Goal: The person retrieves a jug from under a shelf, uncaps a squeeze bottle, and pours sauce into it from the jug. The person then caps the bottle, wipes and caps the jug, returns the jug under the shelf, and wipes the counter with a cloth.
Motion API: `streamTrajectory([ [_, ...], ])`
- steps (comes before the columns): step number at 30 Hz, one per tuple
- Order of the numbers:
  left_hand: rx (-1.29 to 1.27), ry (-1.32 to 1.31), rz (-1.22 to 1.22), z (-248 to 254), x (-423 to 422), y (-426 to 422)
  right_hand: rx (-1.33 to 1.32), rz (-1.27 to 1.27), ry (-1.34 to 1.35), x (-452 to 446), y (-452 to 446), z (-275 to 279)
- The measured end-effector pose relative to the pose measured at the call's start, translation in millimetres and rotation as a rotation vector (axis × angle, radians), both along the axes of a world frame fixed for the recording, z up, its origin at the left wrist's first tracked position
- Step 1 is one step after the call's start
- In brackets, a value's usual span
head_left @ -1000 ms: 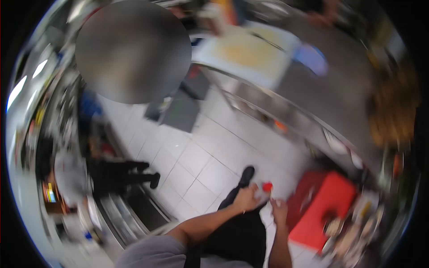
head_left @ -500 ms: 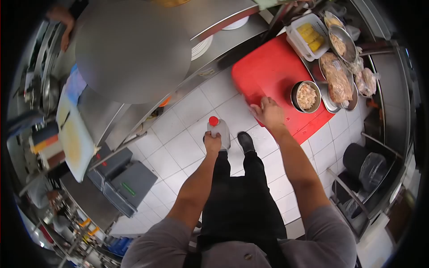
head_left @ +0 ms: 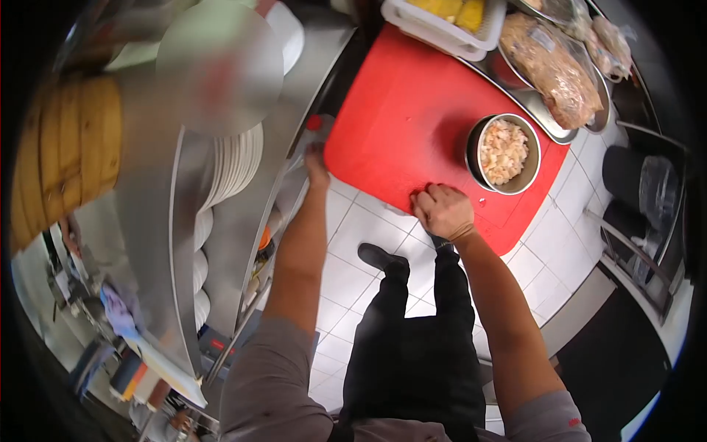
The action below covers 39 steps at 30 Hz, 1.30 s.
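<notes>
At the far left end of the red cutting board (head_left: 398,96), my left hand (head_left: 317,163) is closed on a translucent plastic jug (head_left: 313,135) with a red cap, partly hidden beside the board. My right hand (head_left: 444,211) rests on the board's near edge with fingers curled in; what they hold, if anything, is hidden. Something whitish (head_left: 398,210) shows just under that edge, too little to name. To the right of this hand stands a round metal container (head_left: 536,158) filled with chopped pinkish-white pieces (head_left: 503,152).
A white plastic tub (head_left: 442,38) with yellow pieces sits at the board's far end. Beside it, plastic-wrapped meat (head_left: 549,66) lies on metal trays. Stacked plates (head_left: 237,166) fill a steel shelf on the left, near a wooden steamer stack (head_left: 70,155). A black bin (head_left: 626,173) stands at right.
The view has turned and come closer to the board. My left hand has carried the jug from over the floor to the board's left end. My right hand's fingers are now curled at the near edge.
</notes>
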<state>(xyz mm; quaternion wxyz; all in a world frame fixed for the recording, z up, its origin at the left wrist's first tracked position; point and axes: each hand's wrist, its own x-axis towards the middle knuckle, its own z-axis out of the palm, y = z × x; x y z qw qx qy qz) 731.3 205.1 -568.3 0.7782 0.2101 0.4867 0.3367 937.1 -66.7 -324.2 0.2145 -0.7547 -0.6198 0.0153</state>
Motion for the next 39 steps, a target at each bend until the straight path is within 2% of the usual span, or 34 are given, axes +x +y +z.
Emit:
streamTrajectory([
  [2,0.497,0.55,-0.382,-31,10,49,-0.005,-0.013,-0.021,2,1,2],
  [4,1.512,1.202,-0.733,-57,9,80,-0.022,-0.018,-0.007,0,-1,1],
  [5,1.517,1.172,-0.743,-62,18,99,-0.006,-0.026,0.001,1,0,3],
  [6,0.798,0.836,-0.703,-62,36,118,-0.02,-0.041,-0.019,2,0,2],
  [8,0.094,0.451,-0.627,-46,72,113,0.025,-0.036,0.01,1,0,3],
  [10,0.188,0.17,-0.532,-11,84,97,-0.012,-0.034,0.008,3,-4,2],
  [14,-0.009,-0.185,-0.223,-66,44,71,-0.04,-0.028,0.05,2,-5,7],
  [15,-0.027,-0.234,-0.191,-63,18,49,-0.033,-0.016,0.085,1,-3,7],
  [17,0.071,-0.162,-0.233,2,-56,-29,-0.039,-0.037,0.132,-2,-3,9],
  [18,0.366,0.351,-0.761,38,-79,-67,-0.02,-0.041,0.117,-2,0,8],
  [20,0.817,0.806,-1.529,85,-156,-153,0.002,-0.032,0.06,-5,9,10],
  [21,0.594,0.774,-1.733,88,-199,-192,-0.045,-0.077,0.023,-7,7,-1],
  [22,0.449,0.783,-1.635,147,-225,-225,-0.173,-0.116,0.002,-12,12,8],
  [23,0.34,0.787,-2.012,173,-247,-250,-0.312,-0.176,0.023,-18,14,17],
  [24,0.338,0.8,-1.903,174,-295,-294,-0.332,-0.226,0.045,-24,16,24],
  [25,0.154,0.794,-1.917,210,-320,-314,-0.27,-0.222,0.066,-25,14,20],
  [26,0.231,0.823,-1.884,201,-366,-357,-0.324,-0.257,0.149,-26,10,16],
  [27,0.088,0.871,-1.939,245,-377,-368,-0.453,-0.262,0.272,-20,5,8],
  [28,-0.077,0.911,-1.86,256,-400,-393,-0.442,-0.258,0.359,-28,-1,18],
  [29,-0.117,0.942,-1.784,275,-415,-407,-0.535,-0.255,0.369,-37,-8,35],
  [30,-0.162,0.965,-1.711,293,-426,-423,-0.318,-0.261,0.378,-48,-25,27],
  [31,-0.15,0.96,-1.668,297,-435,-437,-0.366,-0.188,0.424,-27,-55,-49],
  [32,0.009,0.966,-1.59,289,-443,-450,-0.416,-0.116,0.473,-10,-83,-116],
  [33,0.165,0.973,-1.509,281,-447,-460,-0.717,-0.22,0.5,-65,-61,8],
  [34,0.175,0.974,-1.475,292,-443,-458,-0.791,-0.335,0.785,-94,-63,26],
  [35,0.271,0.945,-1.28,314,-435,-447,-0.849,-0.49,1.04,-123,-64,44],
  [36,0.366,0.907,-1.09,327,-422,-435,-0.754,-0.444,1.259,-152,-70,58],
  [38,0.087,0.681,-0.808,355,-390,-398,-0.716,-0.011,1.233,-214,-65,52],
  [39,-0.136,0.416,-0.458,400,-367,-379,-0.662,0.442,0.752,-249,-56,70],
])
